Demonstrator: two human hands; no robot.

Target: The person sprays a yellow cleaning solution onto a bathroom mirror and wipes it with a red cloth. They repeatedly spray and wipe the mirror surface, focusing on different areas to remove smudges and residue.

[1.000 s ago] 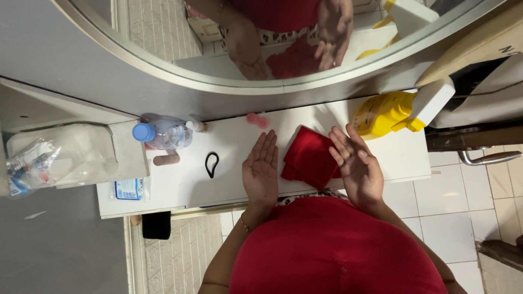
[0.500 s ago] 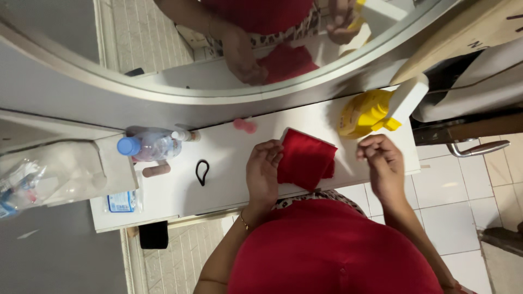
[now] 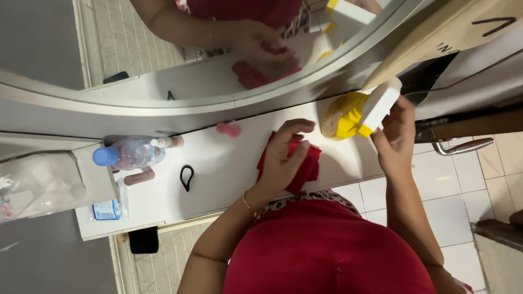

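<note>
Left hand [image 3: 283, 158] lay curled, clutching the red cloth [image 3: 305, 166] on the white shelf [image 3: 218, 174], while her right hand [image 3: 395, 136] gripped the yellow spray bottle [image 3: 348, 114] near the edge; a loose hold could topple it onto the tiles.

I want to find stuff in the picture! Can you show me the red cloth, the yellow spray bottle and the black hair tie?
red cloth [image 3: 308, 163], head view, on its right edge beside the left hand.
yellow spray bottle [image 3: 343, 115], head view, on its yellow body.
black hair tie [image 3: 187, 177], head view, on the loop.
</note>
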